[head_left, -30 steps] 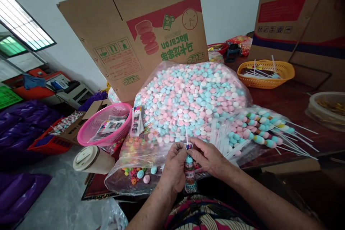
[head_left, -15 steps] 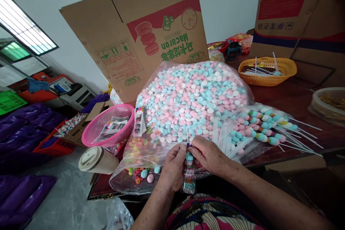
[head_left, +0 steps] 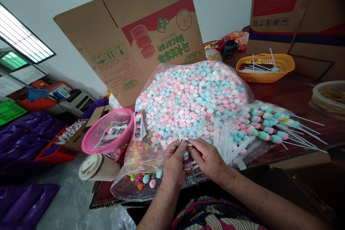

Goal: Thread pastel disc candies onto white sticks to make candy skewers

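My left hand point(head_left: 174, 163) is closed, thumb and fingers pinching the gathered neck of a bagged candy skewer point(head_left: 188, 169). Its clear printed wrapper hangs below the fingers, partly hidden by both hands. A white stick pokes up above the thumb. At that same neck, my right hand point(head_left: 208, 158) is closed in a pinch, with a small shiny gold tie point(head_left: 189, 145) showing at its fingertips. Directly beyond the hands, a big clear bag is full of pink, blue and white candies point(head_left: 188, 97). Loose coloured candies point(head_left: 140, 179) lie at its near left corner.
A pink basket point(head_left: 86, 134) with printed wrappers and a lidded cup point(head_left: 98, 167) stand left. Right are white sticks point(head_left: 223, 136), finished candy skewers point(head_left: 266, 122), a yellow basket point(head_left: 265, 77) and a tub of gold pieces point(head_left: 323, 104). A cardboard box point(head_left: 113, 43) rises behind.
Both hands have turned slightly at the wrapper's neck, and the gold tie now shows at the right fingertips. The bagged skewer sits higher, more covered by the hands. The view has shifted a little.
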Tool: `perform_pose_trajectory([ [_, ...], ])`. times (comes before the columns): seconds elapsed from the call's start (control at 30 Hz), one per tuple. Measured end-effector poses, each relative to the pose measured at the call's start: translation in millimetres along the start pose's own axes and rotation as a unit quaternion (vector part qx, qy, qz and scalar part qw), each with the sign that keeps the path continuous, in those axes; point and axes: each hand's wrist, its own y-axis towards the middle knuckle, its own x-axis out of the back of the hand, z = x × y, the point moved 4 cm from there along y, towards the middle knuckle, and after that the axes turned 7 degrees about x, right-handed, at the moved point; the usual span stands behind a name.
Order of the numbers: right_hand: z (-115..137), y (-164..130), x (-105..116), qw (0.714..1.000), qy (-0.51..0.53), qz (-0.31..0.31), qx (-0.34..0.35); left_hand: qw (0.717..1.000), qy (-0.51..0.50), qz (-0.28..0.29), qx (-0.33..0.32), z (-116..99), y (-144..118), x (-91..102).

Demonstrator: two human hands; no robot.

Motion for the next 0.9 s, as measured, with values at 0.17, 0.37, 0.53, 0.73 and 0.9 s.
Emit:
perform_pose_trajectory([
  [0.17, -3, 7, 4, 0.999, 0.020, 0.009, -0.033, 1.000, 0.003, 0.017, -0.005, -1, 0, 0.1],
  [0.37, -6, 14, 5, 0.997, 0.046, 0.052, -0.024, 0.995, 0.085, 0.038, -0.042, 2, 1, 4.7],
  [0.53, -6, 5, 1, 0.999, -0.015, 0.040, -0.004, 0.998, 0.059, 0.012, -0.032, 8, 4, 6.4],
  [0.73, -10, -1, -4, 0.997, -0.044, 0.056, 0.014, 1.000, 0.018, -0.017, -0.014, 16, 8, 4.0],
  [0.9, -12, 8, 3, 0.997, -0.050, 0.056, 0.025, 0.996, 0.084, 0.005, -0.033, 15, 10, 5.7],
])
